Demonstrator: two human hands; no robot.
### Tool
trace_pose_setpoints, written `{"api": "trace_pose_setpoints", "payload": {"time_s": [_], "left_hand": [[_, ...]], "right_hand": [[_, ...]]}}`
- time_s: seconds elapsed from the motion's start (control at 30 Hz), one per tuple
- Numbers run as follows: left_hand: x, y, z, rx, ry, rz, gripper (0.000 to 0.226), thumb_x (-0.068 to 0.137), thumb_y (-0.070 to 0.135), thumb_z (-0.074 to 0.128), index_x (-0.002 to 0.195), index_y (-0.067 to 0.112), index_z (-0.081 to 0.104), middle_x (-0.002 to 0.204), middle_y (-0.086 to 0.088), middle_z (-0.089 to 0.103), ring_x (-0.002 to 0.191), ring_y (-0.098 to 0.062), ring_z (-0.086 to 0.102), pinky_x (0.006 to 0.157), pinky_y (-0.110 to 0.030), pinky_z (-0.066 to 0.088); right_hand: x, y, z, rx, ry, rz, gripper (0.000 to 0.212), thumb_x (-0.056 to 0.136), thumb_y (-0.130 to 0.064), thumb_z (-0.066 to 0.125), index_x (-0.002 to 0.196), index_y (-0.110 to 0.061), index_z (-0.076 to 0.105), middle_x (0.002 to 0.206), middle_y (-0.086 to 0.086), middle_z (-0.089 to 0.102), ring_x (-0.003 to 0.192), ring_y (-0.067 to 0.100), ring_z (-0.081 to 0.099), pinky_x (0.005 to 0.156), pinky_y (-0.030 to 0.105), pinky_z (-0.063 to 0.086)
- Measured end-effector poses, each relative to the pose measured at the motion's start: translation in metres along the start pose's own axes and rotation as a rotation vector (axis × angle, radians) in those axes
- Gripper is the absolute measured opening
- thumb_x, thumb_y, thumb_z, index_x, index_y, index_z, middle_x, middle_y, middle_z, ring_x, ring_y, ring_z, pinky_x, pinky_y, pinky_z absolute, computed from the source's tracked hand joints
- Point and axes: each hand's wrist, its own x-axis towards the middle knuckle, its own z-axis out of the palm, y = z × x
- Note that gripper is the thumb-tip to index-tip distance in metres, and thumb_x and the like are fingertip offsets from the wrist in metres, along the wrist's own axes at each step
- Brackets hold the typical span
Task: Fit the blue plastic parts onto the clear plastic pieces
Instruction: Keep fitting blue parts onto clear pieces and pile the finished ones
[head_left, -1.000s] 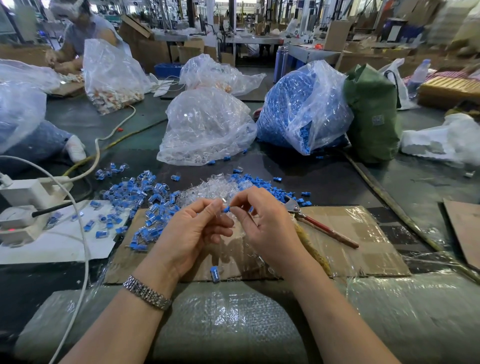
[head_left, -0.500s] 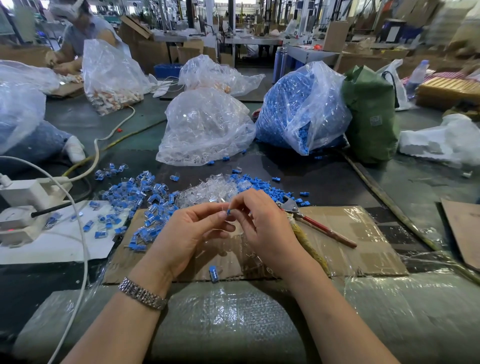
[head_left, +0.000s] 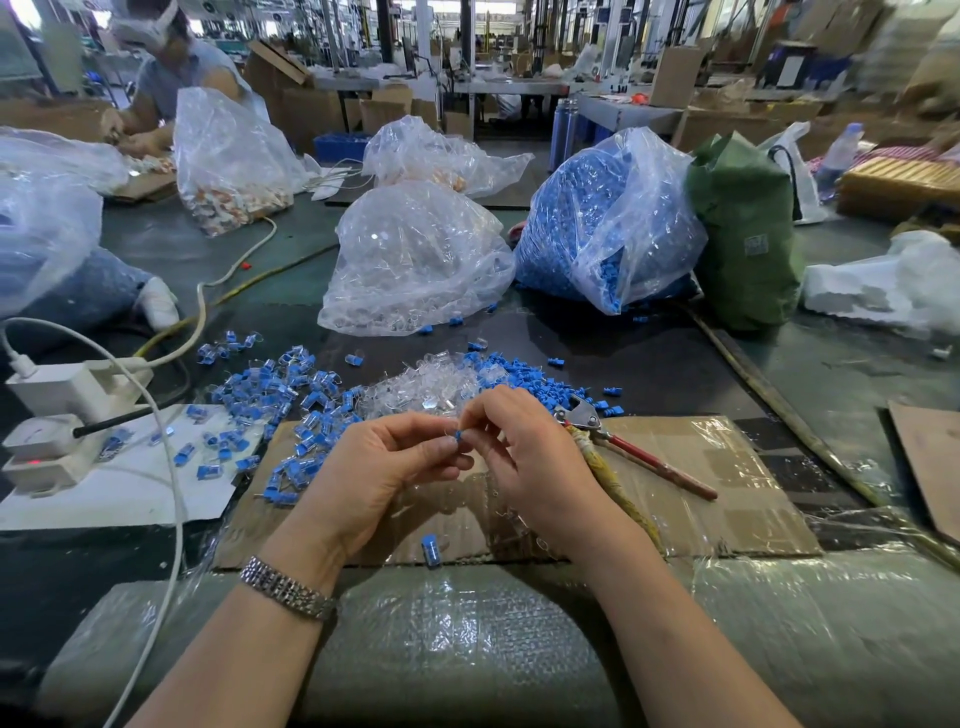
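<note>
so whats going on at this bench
A person is assembling small parts by hand. The left hand and right hand pinch a blue plastic part between their fingertips over a cardboard sheet. Loose blue parts, clear plastic pieces and finished pieces lie piled behind.

Big factory hall w/ daylight coming in at the far end. Dark green worktable (head_left: 857, 374) is stretching across the foreground; grey benches (head_left: 613, 106) & cardboard boxes (head_left: 311, 111) are crowding the bkgd, metal posts (head_left: 384, 26) standing behind.
</note>
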Motion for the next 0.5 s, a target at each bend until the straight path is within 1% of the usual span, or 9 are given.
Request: {"api": "trace_pose_setpoints", "payload": {"time_s": [0.13, 0.2, 0.27, 0.33, 0.37, 0.4, 0.43, 0.47, 0.5], "left_hand": [[-0.001, 0.001, 0.001, -0.013, 0.0, 0.004, 0.022, 0.078, 0.009, 0.074, 0.1, 0.007, 0.079, 0.103, -0.022, 0.076, 0.094, -0.029, 0.075, 0.08, -0.027, 0.061], [-0.001, 0.001, 0.002, -0.032, 0.006, 0.008, 0.022, 0.078, 0.009, 0.075, 0.099, 0.007, 0.08, 0.102, -0.022, 0.076, 0.093, -0.028, 0.075, 0.079, -0.026, 0.061], [-0.001, 0.001, 0.003, -0.078, 0.01, 0.013, 0.021, 0.078, 0.008, 0.074, 0.099, 0.005, 0.079, 0.104, -0.023, 0.075, 0.093, -0.029, 0.075, 0.078, -0.026, 0.061], [-0.001, 0.001, 0.004, -0.136, 0.012, 0.013, 0.021, 0.08, 0.006, 0.073, 0.099, 0.002, 0.078, 0.107, -0.025, 0.074, 0.094, -0.03, 0.075, 0.078, -0.026, 0.062], [0.0, 0.001, 0.004, -0.164, 0.016, 0.011, 0.021, 0.08, 0.005, 0.072, 0.1, 0.001, 0.077, 0.107, -0.025, 0.074, 0.093, -0.03, 0.075, 0.078, -0.027, 0.062], [0.001, 0.001, 0.004, -0.19, 0.018, 0.01, 0.022, 0.079, 0.004, 0.071, 0.101, 0.0, 0.076, 0.107, -0.026, 0.074, 0.092, -0.029, 0.075, 0.077, -0.027, 0.062], [0.001, 0.001, 0.004, -0.21, 0.019, 0.01, 0.025, 0.079, 0.003, 0.071, 0.103, -0.002, 0.073, 0.107, -0.027, 0.073, 0.091, -0.029, 0.075, 0.077, -0.027, 0.062], [0.002, 0.001, 0.004, -0.223, 0.018, 0.011, 0.027, 0.079, 0.003, 0.071, 0.105, -0.003, 0.071, 0.107, -0.028, 0.073, 0.091, -0.029, 0.075, 0.077, -0.027, 0.062], [0.002, 0.001, 0.004, -0.229, 0.018, 0.012, 0.028, 0.079, 0.002, 0.07, 0.107, -0.003, 0.07, 0.108, -0.028, 0.073, 0.091, -0.029, 0.075, 0.077, -0.028, 0.062]], "right_hand": [[0.001, -0.001, -0.001, -0.02, -0.012, 0.006, 0.01, 0.097, -0.017, 0.063, 0.095, -0.025, 0.056, 0.091, -0.016, 0.051, 0.089, 0.007, 0.047, 0.076, 0.028, 0.046], [0.0, -0.004, -0.003, 0.007, -0.033, 0.035, 0.009, 0.097, -0.021, 0.063, 0.095, -0.027, 0.057, 0.091, -0.017, 0.053, 0.088, 0.005, 0.05, 0.075, 0.024, 0.046], [0.001, -0.009, -0.009, 0.129, -0.036, 0.118, 0.007, 0.097, -0.029, 0.064, 0.098, -0.031, 0.057, 0.09, -0.015, 0.058, 0.086, 0.005, 0.056, 0.073, 0.021, 0.047], [0.003, -0.01, -0.019, 0.202, 0.042, 0.234, 0.009, 0.097, -0.035, 0.064, 0.103, -0.032, 0.058, 0.092, -0.014, 0.061, 0.086, 0.004, 0.059, 0.073, 0.019, 0.049], [0.004, -0.008, -0.027, 0.132, 0.086, 0.307, 0.014, 0.097, -0.037, 0.062, 0.107, -0.03, 0.058, 0.098, -0.014, 0.061, 0.09, 0.004, 0.058, 0.077, 0.02, 0.049], [0.005, -0.004, -0.036, -0.03, 0.091, 0.398, 0.022, 0.097, -0.04, 0.06, 0.114, -0.027, 0.058, 0.107, -0.011, 0.059, 0.099, 0.006, 0.056, 0.086, 0.026, 0.049], [0.005, 0.001, -0.045, -0.245, 0.038, 0.512, 0.032, 0.097, -0.043, 0.058, 0.122, -0.023, 0.055, 0.117, -0.005, 0.056, 0.11, 0.013, 0.052, 0.095, 0.034, 0.047], [0.003, 0.004, -0.053, -0.436, -0.045, 0.635, 0.043, 0.097, -0.047, 0.058, 0.128, -0.019, 0.053, 0.126, 0.002, 0.051, 0.118, 0.021, 0.048, 0.099, 0.041, 0.044], [0.001, 0.007, -0.06, -0.56, -0.134, 0.746, 0.05, 0.095, -0.051, 0.058, 0.13, -0.016, 0.051, 0.13, 0.008, 0.048, 0.122, 0.027, 0.045, 0.1, 0.045, 0.042]]}}
